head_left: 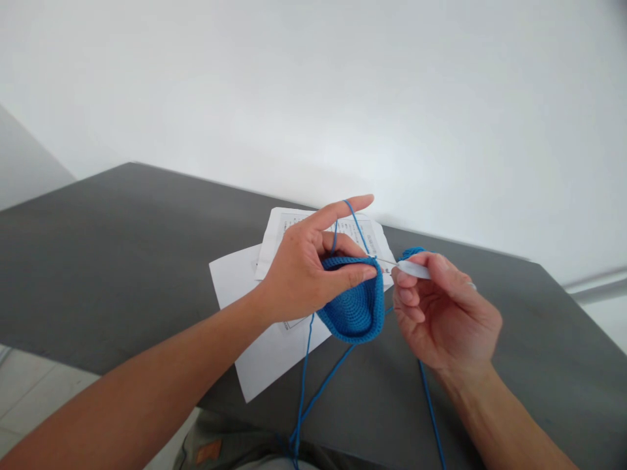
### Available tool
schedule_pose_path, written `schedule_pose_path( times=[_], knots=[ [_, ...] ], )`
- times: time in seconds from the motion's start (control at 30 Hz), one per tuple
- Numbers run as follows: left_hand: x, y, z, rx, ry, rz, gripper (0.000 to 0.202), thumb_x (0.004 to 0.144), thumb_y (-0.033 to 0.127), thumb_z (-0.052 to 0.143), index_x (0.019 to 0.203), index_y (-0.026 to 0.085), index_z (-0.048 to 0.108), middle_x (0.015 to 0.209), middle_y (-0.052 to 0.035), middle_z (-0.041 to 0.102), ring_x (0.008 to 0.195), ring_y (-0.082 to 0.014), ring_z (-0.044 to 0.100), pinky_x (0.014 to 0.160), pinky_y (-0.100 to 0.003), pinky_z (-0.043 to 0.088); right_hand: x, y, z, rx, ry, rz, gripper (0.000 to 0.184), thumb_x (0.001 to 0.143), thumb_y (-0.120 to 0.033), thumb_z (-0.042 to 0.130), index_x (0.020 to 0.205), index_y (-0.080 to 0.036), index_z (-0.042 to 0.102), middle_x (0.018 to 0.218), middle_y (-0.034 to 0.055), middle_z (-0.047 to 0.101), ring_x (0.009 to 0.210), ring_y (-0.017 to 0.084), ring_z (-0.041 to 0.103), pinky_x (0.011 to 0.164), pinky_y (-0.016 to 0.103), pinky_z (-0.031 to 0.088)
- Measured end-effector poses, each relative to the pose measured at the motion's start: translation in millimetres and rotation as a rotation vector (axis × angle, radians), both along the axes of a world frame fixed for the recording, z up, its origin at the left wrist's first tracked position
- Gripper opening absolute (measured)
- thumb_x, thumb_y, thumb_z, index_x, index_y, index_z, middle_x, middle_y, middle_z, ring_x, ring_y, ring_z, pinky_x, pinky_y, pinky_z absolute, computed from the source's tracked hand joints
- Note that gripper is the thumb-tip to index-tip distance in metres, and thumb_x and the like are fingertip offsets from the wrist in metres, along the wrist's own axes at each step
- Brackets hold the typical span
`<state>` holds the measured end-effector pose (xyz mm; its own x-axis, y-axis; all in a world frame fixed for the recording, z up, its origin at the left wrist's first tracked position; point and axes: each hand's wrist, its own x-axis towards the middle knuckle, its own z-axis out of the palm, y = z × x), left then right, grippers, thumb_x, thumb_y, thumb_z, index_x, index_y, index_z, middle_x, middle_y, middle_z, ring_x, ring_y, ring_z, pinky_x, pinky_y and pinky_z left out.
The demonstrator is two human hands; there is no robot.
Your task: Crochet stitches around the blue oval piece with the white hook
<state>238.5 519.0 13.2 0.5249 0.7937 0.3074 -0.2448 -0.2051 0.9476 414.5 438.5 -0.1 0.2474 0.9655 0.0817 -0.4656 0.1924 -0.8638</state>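
Note:
A blue crocheted piece, cupped like a small bowl, is pinched at its upper rim between the thumb and fingers of my left hand. Blue yarn loops over the raised left index finger and runs down to the rim. In my right hand I grip a crochet hook by its pale, flat handle. Its thin metal shaft points left and meets the rim beside my left fingertips. The hook's very tip is too small to make out.
Printed sheets and a white paper lie under my hands on the dark grey table. More blue yarn sits behind my right hand. Strands hang toward my lap. A white wall rises behind the table.

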Motion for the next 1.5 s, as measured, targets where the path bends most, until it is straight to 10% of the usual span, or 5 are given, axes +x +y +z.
schedule_pose_path(
  times=[1.07, 1.5],
  knots=[
    [1, 2, -2.1, -0.019, 0.007, 0.12, 0.074, 0.072, 0.01, 0.079, 0.144, 0.019, 0.061, 0.077, -0.0026, 0.078, 0.064, -0.0175, 0.071, 0.052, -0.024, 0.049, 0, -6, 0.6, 0.384, -0.46, -0.321, 0.005, 0.086, -0.021, 0.078, 0.088, -0.019, 0.082, 0.069, 0.003, 0.075, 0.046, 0.016, 0.066, 0.032, 0.027, 0.051],
    [4, 3, -2.6, -0.008, 0.048, 0.25, 0.071, 0.072, 0.013, 0.081, 0.14, 0.019, 0.063, 0.076, -0.0005, 0.076, 0.052, -0.0095, 0.057, 0.049, -0.022, 0.042, 4, -8, -8.7, 0.641, -1.024, -0.515, 0.038, 0.079, -0.001, 0.078, 0.109, -0.025, 0.082, 0.085, 0.0038, 0.078, 0.067, 0.02, 0.072, 0.052, 0.037, 0.057]
  ],
)
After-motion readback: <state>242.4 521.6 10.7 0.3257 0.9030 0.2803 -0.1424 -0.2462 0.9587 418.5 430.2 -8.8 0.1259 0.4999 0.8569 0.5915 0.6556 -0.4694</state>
